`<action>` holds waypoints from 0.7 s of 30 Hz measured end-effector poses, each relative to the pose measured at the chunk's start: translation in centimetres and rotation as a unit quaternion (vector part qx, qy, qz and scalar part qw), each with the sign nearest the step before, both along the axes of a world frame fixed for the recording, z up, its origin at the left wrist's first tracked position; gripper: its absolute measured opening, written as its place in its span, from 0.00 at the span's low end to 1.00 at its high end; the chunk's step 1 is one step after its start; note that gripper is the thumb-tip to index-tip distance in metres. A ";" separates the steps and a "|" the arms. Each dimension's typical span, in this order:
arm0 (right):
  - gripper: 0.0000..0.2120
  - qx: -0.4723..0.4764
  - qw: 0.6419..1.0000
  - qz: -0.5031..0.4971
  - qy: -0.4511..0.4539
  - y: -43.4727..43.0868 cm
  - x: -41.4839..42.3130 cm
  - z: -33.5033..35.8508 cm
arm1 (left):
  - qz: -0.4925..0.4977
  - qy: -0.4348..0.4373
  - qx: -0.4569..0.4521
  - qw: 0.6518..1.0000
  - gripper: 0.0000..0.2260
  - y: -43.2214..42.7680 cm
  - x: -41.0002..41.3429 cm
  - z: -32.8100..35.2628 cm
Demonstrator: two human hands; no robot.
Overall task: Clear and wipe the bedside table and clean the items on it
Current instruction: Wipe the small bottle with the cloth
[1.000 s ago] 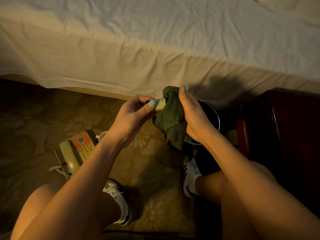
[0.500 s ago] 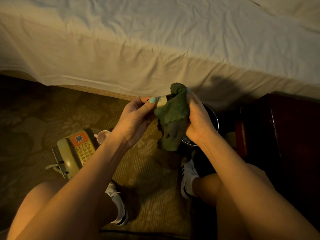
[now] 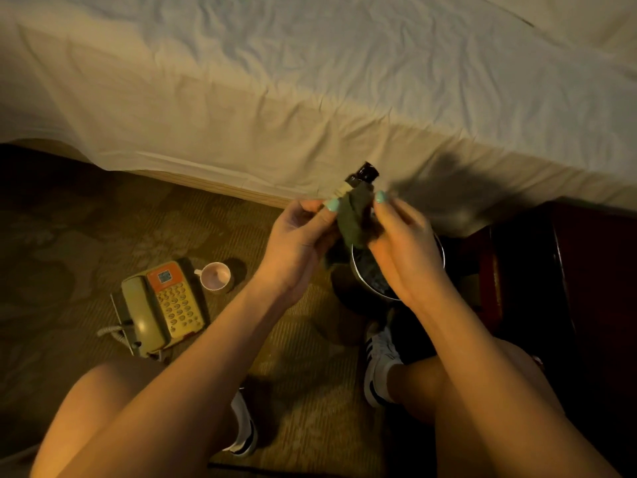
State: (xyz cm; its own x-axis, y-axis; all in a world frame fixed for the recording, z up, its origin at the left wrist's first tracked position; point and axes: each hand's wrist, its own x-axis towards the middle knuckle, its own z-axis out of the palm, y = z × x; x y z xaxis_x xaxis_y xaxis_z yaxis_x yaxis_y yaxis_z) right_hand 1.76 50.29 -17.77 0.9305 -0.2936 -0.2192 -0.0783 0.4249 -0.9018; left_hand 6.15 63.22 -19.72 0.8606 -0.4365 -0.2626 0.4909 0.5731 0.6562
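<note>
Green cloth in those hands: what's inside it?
A small bottle: only its dark cap and pale neck poke out the top. The cloth, left hand and right hand hide its body.

Matt, fuzzy green cloth round a bottle with a glossy dark cap. Shiny metal rim on the bin, smooth plastic on the telephone. Creased matt bedsheet, rough patterned carpet, polished dark wood on the bedside table.
</note>
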 end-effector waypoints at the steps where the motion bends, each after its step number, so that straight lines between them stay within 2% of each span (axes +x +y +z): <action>1: 0.07 -0.023 0.999 -0.030 -0.002 0.5 0.3 0.0 | -0.008 -0.013 0.010 1.000 0.06 -0.4 -0.3 0.0; 3: 0.01 -0.034 0.995 -0.091 0.001 1.0 0.8 0.1 | -0.019 -0.038 0.028 0.999 0.06 -0.7 -0.6 0.1; 5: 0.04 -0.006 0.992 -0.123 0.010 1.0 1.2 0.0 | -0.028 -0.063 0.046 0.997 0.06 -0.7 -0.6 0.0; 10: 0.14 -0.033 0.996 -0.062 0.054 1.6 1.9 -0.4 | -0.023 -0.115 0.099 0.988 0.06 -0.5 -0.5 -0.5; 14: 0.19 -0.016 0.997 -0.025 0.067 1.5 2.3 0.4 | -0.027 -0.187 0.159 0.969 0.07 -0.3 -0.8 -0.4; 17: 0.16 -0.019 0.997 -0.024 0.074 1.4 2.7 0.9 | -0.033 -0.224 0.190 0.955 0.07 0.1 -0.7 -0.1; 21: 0.08 -0.026 0.993 -0.081 0.080 -0.7 3.6 1.8 | -0.079 -0.292 0.308 0.902 0.06 1.7 0.4 0.5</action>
